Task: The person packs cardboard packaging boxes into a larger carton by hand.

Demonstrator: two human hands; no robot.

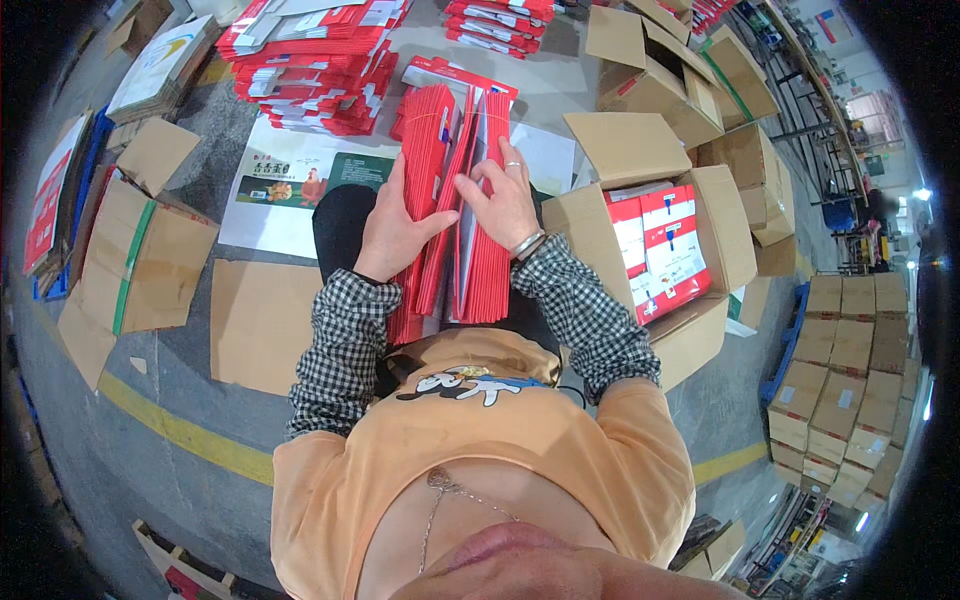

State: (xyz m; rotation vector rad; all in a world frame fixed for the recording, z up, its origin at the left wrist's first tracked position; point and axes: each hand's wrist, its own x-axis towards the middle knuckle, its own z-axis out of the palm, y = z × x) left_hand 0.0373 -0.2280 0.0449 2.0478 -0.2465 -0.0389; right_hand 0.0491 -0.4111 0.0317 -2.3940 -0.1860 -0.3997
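A thick bundle of red flat-folded cartons (427, 150) rests over my lap, its many thin edges facing up. A lengthwise gap parts it into a left part and a right part, with pale inner faces showing between them. My left hand (405, 225) clasps the left part, its thumb reaching across the top toward the gap. On the right part (487, 285), my right hand (500, 205) grips with bent fingers, thumb and fingertips at the gap. A ring and a bracelet are on this hand. The undersides of both parts are hidden.
Tall piles of red and white folded cartons (315, 80) stand ahead at left, a smaller pile (497, 25) beyond. At my right, an open cardboard box (725, 225) holds red and white packs. A taped cardboard box (165, 265) stands left; stacked brown boxes (845, 350) are far right.
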